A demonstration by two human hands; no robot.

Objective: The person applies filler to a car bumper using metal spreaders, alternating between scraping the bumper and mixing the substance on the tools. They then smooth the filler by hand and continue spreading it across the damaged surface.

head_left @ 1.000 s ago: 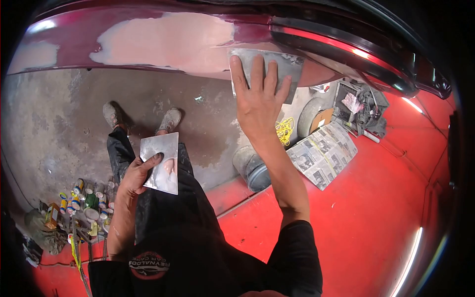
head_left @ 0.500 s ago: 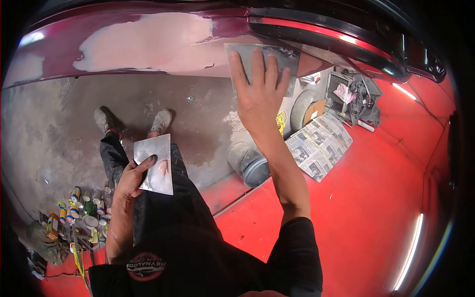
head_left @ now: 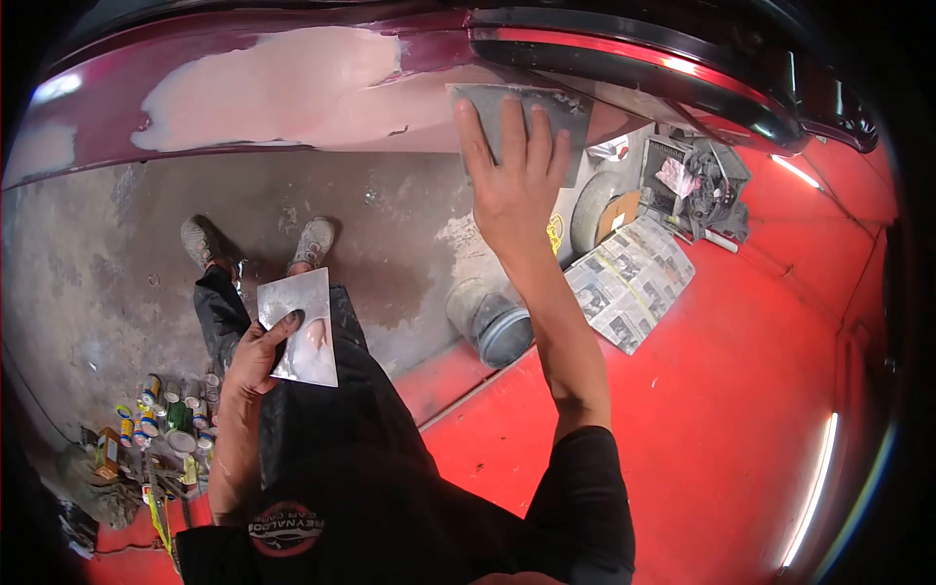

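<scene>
My left hand point(head_left: 257, 353) grips a thin, shiny silvery sheet point(head_left: 304, 341) in front of my thigh, thumb across its face. Its fingers behind the sheet are hidden. My right hand point(head_left: 517, 185) reaches forward with fingers stretched and spread flat over a dark grey rectangular sheet point(head_left: 575, 117); its thumb is out of sight. That sheet lies against the lower car body panel point(head_left: 429, 117) and extends below the panel's edge. Large pale pinkish patches point(head_left: 283, 88) show on the maroon paint to the left.
A grey bucket point(head_left: 502, 336) stands on the floor below my right forearm. Newspaper point(head_left: 634, 283), a tire point(head_left: 595, 210) and a black crate point(head_left: 682, 180) lie to the right. Several cans point(head_left: 180, 419) cluster at lower left. Red flooring point(head_left: 702, 390) meets grey concrete point(head_left: 380, 224).
My right hand and the grey sheet have shifted slightly right along the panel. The view has turned a little. My left hand still holds the silvery sheet.
</scene>
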